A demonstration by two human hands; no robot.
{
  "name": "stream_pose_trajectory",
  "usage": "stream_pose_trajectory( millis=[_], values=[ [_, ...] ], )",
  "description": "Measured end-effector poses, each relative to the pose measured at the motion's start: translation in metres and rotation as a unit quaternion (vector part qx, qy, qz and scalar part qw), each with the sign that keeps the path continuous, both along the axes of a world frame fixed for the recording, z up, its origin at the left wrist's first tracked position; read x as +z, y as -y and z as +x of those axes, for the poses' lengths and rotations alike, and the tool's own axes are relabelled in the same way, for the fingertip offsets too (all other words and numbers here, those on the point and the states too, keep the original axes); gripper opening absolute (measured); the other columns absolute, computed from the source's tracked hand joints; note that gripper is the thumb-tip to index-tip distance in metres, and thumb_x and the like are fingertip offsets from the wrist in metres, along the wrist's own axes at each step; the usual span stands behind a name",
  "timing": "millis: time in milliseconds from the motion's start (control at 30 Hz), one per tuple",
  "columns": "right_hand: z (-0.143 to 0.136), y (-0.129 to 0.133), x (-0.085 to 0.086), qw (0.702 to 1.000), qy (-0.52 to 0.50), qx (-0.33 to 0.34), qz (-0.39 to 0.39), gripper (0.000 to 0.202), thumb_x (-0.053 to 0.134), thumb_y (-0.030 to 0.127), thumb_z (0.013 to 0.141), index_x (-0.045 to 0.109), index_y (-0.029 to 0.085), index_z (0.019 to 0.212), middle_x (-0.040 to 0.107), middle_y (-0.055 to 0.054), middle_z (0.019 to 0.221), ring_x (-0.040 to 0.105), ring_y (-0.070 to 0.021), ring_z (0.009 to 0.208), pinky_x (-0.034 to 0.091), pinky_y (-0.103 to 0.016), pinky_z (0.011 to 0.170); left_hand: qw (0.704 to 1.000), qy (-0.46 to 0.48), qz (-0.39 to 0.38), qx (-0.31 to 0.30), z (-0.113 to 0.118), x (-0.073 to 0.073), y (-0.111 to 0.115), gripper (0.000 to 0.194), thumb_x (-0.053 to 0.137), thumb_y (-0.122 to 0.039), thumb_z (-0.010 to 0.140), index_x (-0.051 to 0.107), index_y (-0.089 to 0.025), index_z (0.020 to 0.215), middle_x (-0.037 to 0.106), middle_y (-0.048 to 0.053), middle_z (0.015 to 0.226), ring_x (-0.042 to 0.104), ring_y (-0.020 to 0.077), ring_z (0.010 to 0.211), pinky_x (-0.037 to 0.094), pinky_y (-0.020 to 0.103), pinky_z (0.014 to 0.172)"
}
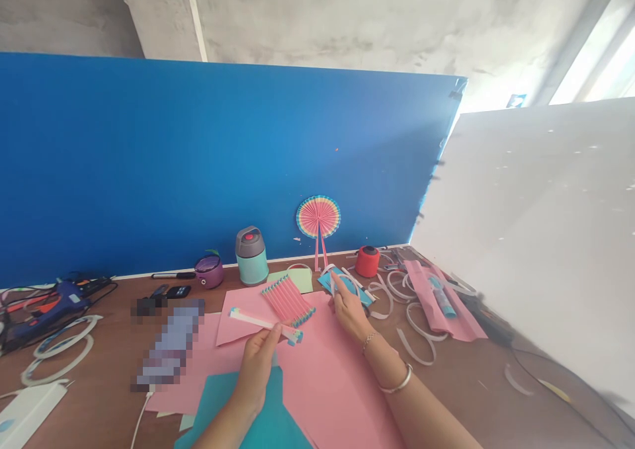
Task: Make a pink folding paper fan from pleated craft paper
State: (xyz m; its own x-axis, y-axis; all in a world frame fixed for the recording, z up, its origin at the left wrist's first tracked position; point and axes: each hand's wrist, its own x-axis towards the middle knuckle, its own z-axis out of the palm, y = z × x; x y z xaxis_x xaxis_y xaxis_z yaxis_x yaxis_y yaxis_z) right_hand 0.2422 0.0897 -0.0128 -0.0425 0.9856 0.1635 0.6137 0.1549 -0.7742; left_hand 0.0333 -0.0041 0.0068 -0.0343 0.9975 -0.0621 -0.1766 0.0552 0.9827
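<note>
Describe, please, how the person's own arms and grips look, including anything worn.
The left grip and right grip are gloveless; no sleeves show. The right wrist wears a thin, silvery metal chain bracelet and, higher, a smooth, silvery metal bangle. The left wrist shows no jewellery.

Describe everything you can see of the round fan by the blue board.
The fan looks like pleated paper: fine folds radiate from its centre, mostly pink, with a pale yellow ring and a blue outer edge. Two narrow pink legs spread slightly downward towards the desk. It is open and upright, seemingly resting against the blue board. Neither hand touches it.
</note>
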Motion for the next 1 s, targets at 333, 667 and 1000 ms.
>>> stream_pose_trajectory(
  millis=[333,667,1000],
  values=[
    [-0.001,0.003,0.002,0.999,-0.030,-0.009,-0.007,0.071,0.031,0.015,0.080,0.004,0.008,0.145,0.059,-0.001,0.068,0.055,-0.0176,0.060,0.043,-0.028,0.063,1.000,-0.008,-0.006,0.012,-0.001,-0.004,-0.002,0.043,0.061,-0.054,0.073,0.074,-0.016,0.089,0.073,0.009,0.095,0.058,0.0295,0.105,0.036,0.038,0.098],
    [0.002,-0.006,-0.014,0.977,0.080,-0.066,0.189,0.047,0.038,0.014,0.077,0.043,0.009,0.123,0.057,-0.019,0.109,0.053,-0.0278,0.102,0.042,-0.043,0.085,1.000,-0.021,-0.008,0.018,0.001,0.003,-0.001,0.040,0.063,-0.053,0.071,0.074,-0.016,0.078,0.073,0.010,0.092,0.056,0.0314,0.107,0.037,0.039,0.097],
    [-0.044,0.049,0.046,0.969,-0.100,0.209,-0.088,0.046,0.043,0.051,0.086,0.064,0.014,0.068,0.062,-0.004,0.069,0.053,-0.0161,0.069,0.041,-0.027,0.066,0.999,-0.035,0.016,-0.028,0.006,0.006,0.000,0.038,0.063,-0.053,0.071,0.074,-0.017,0.071,0.073,0.009,0.083,0.061,0.0279,0.090,0.040,0.035,0.090]
  ],
)
